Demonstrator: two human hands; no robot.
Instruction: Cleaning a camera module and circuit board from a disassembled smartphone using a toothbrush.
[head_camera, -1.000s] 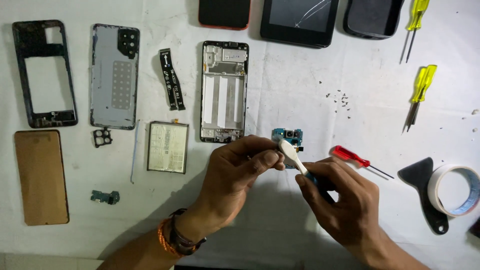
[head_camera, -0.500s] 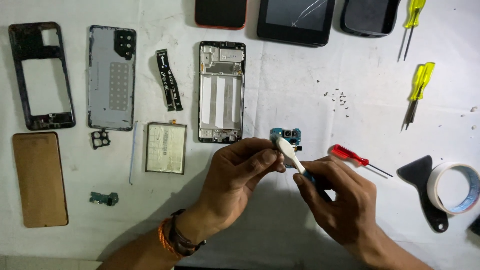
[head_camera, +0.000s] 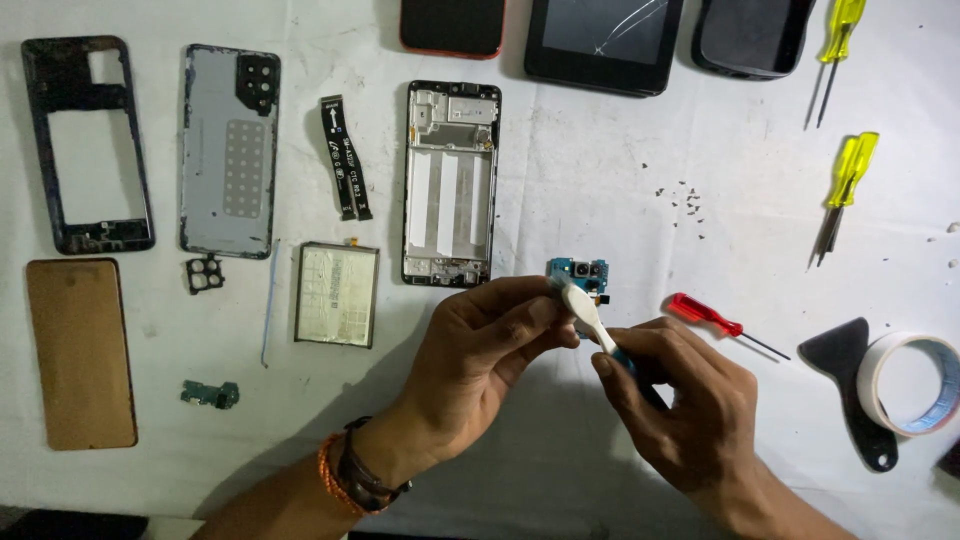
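My left hand (head_camera: 487, 345) pinches a small blue circuit board with camera modules (head_camera: 578, 272) just above the white table. A white-tipped tool with a blue handle (head_camera: 588, 318), like a small brush or spudger, is gripped in my right hand (head_camera: 685, 408), and its white tip lies against the board's lower edge beside my left fingertips. Both hands are close together at the centre right of the head view. Most of the tool's handle is hidden inside my right fist.
Phone parts lie spread on the white cloth: a black frame (head_camera: 88, 145), grey back cover (head_camera: 230, 150), flex cable (head_camera: 345, 158), midframe (head_camera: 452, 185), battery (head_camera: 337, 294), brown panel (head_camera: 80, 352), small green board (head_camera: 210, 394). A red screwdriver (head_camera: 712, 320), yellow screwdrivers (head_camera: 845, 190), loose screws (head_camera: 685, 200) and tape roll (head_camera: 915, 382) sit right.
Both hands stay in nearly the same place. The white tool tip has shifted slightly against the board.
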